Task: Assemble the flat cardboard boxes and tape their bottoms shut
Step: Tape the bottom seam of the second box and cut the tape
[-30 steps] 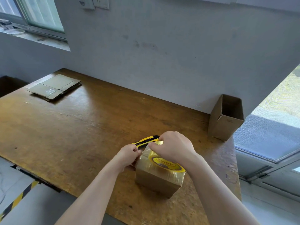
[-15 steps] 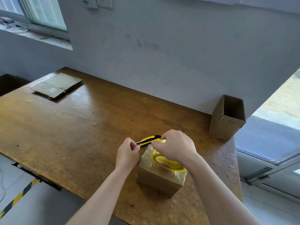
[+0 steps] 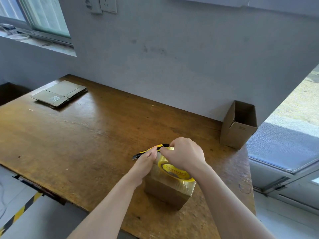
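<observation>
small brown cardboard box (image 3: pixel 165 195) stands on the wooden table (image 3: pixel 77 135), right below both hands. its top face is glossy with clear tape that laps over its right edge, so it looks close to sealed.

likely light and hollow. thin walls should give if squeezed mid-panel and the taped face looks slick, so better to hold it by the side walls near the corners, or press down flat on top.

roll of clear packing tape with a yellow core (image 3: pixel 174 171) lies on top of the box. right hand (image 3: pixel 184 154) is over the far side of the box, fingers (image 3: pixel 166 151) curled and pinching the roll's far rim. film is probably thin and sticky, so keep it taut for the cut.

left hand (image 3: pixel 146 161), at the box's far left corner, is clamped round a yellow and black utility knife (image 3: pixel 148 150), its tip pointing left away from the box.

open upright cardboard box (image 3: pixel 238 128) stands well behind and right of the box. stack of flat cardboard boxes (image 3: pixel 60 94) lies far off to its back left.
</observation>
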`<state>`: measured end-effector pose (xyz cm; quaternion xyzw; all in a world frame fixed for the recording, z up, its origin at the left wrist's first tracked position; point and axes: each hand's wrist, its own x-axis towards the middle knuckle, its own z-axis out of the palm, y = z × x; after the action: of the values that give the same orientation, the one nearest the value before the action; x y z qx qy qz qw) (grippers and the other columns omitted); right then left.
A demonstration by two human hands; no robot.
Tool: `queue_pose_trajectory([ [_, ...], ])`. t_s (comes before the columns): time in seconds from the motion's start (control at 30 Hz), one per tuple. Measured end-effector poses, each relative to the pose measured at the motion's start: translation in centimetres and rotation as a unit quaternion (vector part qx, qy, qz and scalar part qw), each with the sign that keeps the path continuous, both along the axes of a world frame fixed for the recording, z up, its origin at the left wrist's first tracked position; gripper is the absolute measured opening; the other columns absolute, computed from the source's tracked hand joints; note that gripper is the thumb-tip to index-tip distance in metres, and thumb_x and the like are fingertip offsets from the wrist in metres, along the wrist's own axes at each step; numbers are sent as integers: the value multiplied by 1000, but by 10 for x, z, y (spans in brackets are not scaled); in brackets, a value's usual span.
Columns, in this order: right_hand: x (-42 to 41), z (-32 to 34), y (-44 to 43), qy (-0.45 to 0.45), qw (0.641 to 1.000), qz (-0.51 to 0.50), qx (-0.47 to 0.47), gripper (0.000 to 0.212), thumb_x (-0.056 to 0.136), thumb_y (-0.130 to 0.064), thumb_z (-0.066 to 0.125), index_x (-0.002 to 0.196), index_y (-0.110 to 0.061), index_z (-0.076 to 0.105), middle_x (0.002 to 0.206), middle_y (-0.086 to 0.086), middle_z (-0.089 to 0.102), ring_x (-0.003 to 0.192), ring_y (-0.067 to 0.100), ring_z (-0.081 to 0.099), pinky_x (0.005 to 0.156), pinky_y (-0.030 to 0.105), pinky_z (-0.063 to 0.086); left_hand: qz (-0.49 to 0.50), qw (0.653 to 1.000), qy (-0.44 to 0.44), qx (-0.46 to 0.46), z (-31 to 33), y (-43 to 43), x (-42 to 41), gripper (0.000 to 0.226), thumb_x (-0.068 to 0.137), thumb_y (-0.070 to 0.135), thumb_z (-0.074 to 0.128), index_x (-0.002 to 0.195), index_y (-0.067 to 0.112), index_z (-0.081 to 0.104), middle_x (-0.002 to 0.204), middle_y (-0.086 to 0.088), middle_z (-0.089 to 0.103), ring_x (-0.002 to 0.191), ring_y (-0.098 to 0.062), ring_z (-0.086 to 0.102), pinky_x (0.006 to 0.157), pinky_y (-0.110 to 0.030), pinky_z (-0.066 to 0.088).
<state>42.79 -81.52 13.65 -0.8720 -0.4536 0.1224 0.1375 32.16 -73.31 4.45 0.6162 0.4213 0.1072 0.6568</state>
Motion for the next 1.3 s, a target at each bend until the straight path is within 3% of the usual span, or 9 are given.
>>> queue_pose_trajectory([
  [0.1,0,0,-4,7,1000,2,8,41,89,-51,51,94,-16,72,83,-1,70,75,16,64,60,26,52,-25,999,-21,6,-2,-2,6,23,107,27,30,117,39,47,111,17,54,102,-2,52,88,-23,45],
  [0.17,3,2,-8,50,999,5,4,43,88,-53,52,85,-16,72,65,-2,65,67,16,65,57,28,53,-15,999,-24,16,-9,-2,6,23,107,28,31,104,40,51,101,22,55,92,6,51,75,-16,44],
  [0.3,14,1,-23,175,984,4,28,53,85,-62,56,82,-11,72,70,5,70,66,18,68,62,34,57,-7,999,-32,39,-14,0,7,26,106,26,36,108,29,61,103,11,64,98,-5,60,75,-17,46],
  [0.4,16,-1,-30,197,979,0,53,55,86,-61,59,81,-7,71,63,-1,61,58,13,57,54,28,46,4,997,-27,73,-17,0,9,30,104,20,39,96,26,67,91,12,68,88,-6,61,70,-17,45],
  [0.63,31,2,-47,182,983,-28,22,61,83,-61,61,78,-1,67,69,11,71,61,22,69,65,40,59,-1,990,18,141,-23,5,13,29,102,18,42,96,32,66,107,5,68,105,-16,61,96,-38,48],
  [0.87,55,-3,-74,96,991,-61,-75,56,88,-57,52,54,-13,55,42,-2,59,43,16,63,51,26,51,-11,985,24,170,-28,7,11,29,104,24,39,98,31,67,103,-9,67,99,-29,62,88,-43,49],
  [1.03,50,-37,-101,88,988,-95,-89,48,88,-50,49,58,-14,52,51,0,59,46,20,60,50,22,47,-10,982,24,187,-28,6,12,29,105,25,38,102,27,67,100,1,67,97,-20,61,83,-34,47],
  [1.17,51,-45,-105,91,988,-109,-64,49,88,-54,49,57,-17,48,61,-1,58,60,23,60,54,24,45,-6,982,30,189,-24,4,13,29,105,25,38,107,24,67,104,1,66,98,-18,60,88,-39,48],
  [1.3,50,-48,-108,75,990,-110,-44,47,89,-55,49,66,-16,61,66,-2,59,69,24,59,51,25,39,-8,980,36,198,-25,2,12,30,105,26,36,109,23,66,104,2,65,97,-18,59,85,-37,47],
])
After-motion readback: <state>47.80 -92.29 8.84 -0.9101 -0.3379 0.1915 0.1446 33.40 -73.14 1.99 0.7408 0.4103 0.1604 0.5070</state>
